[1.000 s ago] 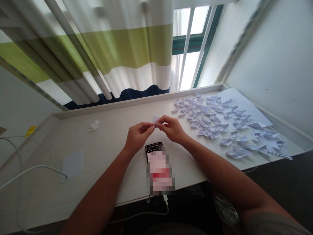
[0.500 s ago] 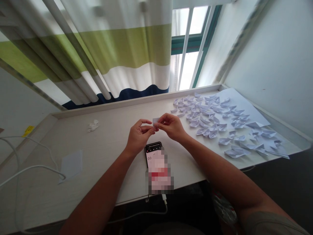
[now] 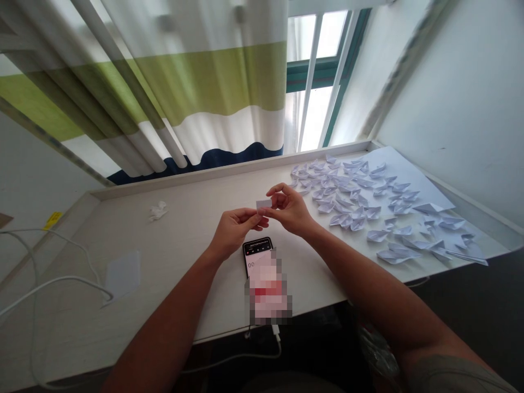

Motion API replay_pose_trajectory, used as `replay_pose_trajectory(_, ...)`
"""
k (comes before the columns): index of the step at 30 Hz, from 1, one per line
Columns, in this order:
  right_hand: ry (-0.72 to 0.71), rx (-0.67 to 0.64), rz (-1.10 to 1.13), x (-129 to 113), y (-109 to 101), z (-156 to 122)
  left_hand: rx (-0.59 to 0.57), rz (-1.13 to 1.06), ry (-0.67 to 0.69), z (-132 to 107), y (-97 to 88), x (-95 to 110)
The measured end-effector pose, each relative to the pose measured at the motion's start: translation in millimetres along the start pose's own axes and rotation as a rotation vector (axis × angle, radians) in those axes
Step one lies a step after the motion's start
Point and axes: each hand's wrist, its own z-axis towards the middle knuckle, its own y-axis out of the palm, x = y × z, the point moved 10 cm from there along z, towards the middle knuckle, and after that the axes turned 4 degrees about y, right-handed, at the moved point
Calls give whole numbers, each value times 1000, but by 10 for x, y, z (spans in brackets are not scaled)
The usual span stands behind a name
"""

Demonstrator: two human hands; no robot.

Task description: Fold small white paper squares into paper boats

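Note:
A small folded piece of white paper (image 3: 264, 204) is held up between my two hands, above the table and just beyond the phone. My left hand (image 3: 237, 226) pinches its lower left corner between thumb and fingers. On its right side, my right hand (image 3: 290, 209) grips the lower edge with the thumb, its index finger raised and curled behind. Many folded paper boats (image 3: 347, 221) lie spread over the right part of the table. The paper's back side is hidden from me.
Below my hands lies a phone (image 3: 257, 262), partly blurred out, with a white charging cable (image 3: 276, 333). A crumpled tissue (image 3: 158, 210) and a flat paper sheet (image 3: 121, 275) are on the left, near white cables (image 3: 61, 279). A larger white sheet (image 3: 409, 174) lies at the far right.
The right index finger has lifted off the paper, showing more of it. My left fingers have closed in on its lower left corner. The camera view has shifted slightly.

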Motion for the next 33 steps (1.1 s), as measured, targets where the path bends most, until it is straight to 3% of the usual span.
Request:
replay_pose_trajectory(6,67,-14,-40,126,37,-4,100,-57,28,1,-75,-2)
replay_pose_trajectory(14,59,-70,-58,40,84,-31,35,-23,-2,-12,-29,-9)
replay_pose_trajectory(20,108,-119,33,96,133,-43,47,43,130,12,-58,86)
replay_pose_trajectory(25,136,-160,33,140,142,-37,65,83,157,26,-104,90)
replay_pose_trajectory(29,-6,-107,-112,9,73,-41,79,107,106,35,-166,65)
replay_pose_trajectory(33,-224,-170,-362,-193,176,-117,122,-2,46,40,-237,22)
